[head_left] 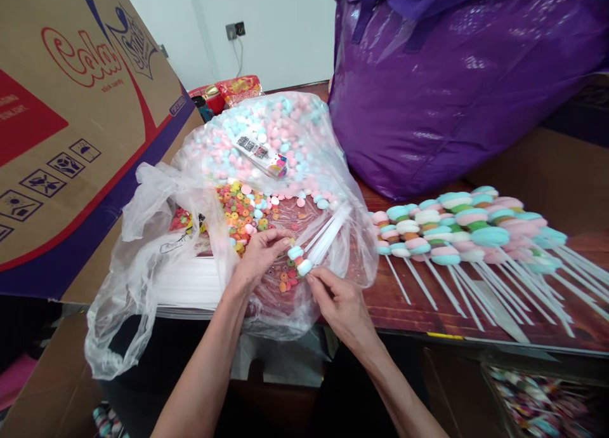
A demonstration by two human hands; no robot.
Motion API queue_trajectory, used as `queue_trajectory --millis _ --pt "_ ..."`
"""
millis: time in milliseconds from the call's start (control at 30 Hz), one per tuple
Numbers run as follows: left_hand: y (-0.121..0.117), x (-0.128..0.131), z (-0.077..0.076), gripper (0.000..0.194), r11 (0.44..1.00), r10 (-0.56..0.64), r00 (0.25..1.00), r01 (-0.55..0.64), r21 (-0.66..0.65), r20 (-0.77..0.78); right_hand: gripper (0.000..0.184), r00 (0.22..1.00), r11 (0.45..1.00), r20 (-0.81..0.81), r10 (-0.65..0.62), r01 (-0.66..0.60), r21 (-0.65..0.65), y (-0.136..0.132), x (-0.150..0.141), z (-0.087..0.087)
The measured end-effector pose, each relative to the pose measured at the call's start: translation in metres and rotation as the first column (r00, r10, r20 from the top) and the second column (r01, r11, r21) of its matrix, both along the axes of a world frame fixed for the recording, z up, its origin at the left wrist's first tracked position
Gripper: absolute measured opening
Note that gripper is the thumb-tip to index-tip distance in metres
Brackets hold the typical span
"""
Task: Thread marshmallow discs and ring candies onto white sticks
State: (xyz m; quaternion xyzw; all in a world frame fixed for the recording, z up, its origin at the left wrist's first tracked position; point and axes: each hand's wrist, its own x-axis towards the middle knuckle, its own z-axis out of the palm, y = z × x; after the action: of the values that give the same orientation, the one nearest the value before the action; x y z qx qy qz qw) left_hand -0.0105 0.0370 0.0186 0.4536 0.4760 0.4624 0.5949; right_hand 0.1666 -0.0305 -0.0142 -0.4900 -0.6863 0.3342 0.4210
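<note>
My right hand (340, 301) pinches the lower end of a marshmallow skewer (299, 261), on which blue and white marshmallows alternate with small ring candies. At its upper tip, my left hand (261, 255) has thumb and forefinger closed on a small yellowish ring candy. Beneath both hands spreads a clear plastic bag (285, 317). Loose ring candies (288, 279) lie on it, and a bigger heap of ring candies (242, 209) sits beyond my left hand. White sticks (328, 235) lie bundled just past the skewer. Pink, blue and white marshmallows (285, 124) fill the bag's far part.
Finished marshmallow skewers (457, 228) are piled on the wooden table (390, 305) at right. More white sticks (185, 285) lie left, beside a crumpled plastic bag (143, 228). A cardboard box (42, 139) stands left; a large purple bag (447, 95) stands behind.
</note>
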Motion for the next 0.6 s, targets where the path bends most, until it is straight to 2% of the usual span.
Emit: queue_trajectory --millis 167,267,467,600 --pt "-0.004 -0.011 0.005 0.035 1.000 0.009 1.000 -0.009 -0.004 0.012 0.023 0.998 0.998 -0.016 0.064 -0.064 0.001 0.002 0.000 0.004" --pt "-0.007 -0.012 0.005 0.037 0.997 -0.008 0.999 0.011 -0.075 0.046 0.022 0.998 0.997 -0.013 0.067 -0.066 0.034 0.002 -0.001 0.005" --pt "-0.018 0.007 0.002 0.046 0.952 0.051 0.968 0.027 -0.305 0.244 0.021 0.999 0.979 0.039 -0.017 0.009 0.202 -0.001 0.000 0.005" --pt "-0.028 0.021 -0.002 0.045 0.955 0.009 0.970 0.064 -0.290 0.244 0.020 0.994 0.969 0.049 -0.099 0.085 0.234 -0.003 0.002 0.004"
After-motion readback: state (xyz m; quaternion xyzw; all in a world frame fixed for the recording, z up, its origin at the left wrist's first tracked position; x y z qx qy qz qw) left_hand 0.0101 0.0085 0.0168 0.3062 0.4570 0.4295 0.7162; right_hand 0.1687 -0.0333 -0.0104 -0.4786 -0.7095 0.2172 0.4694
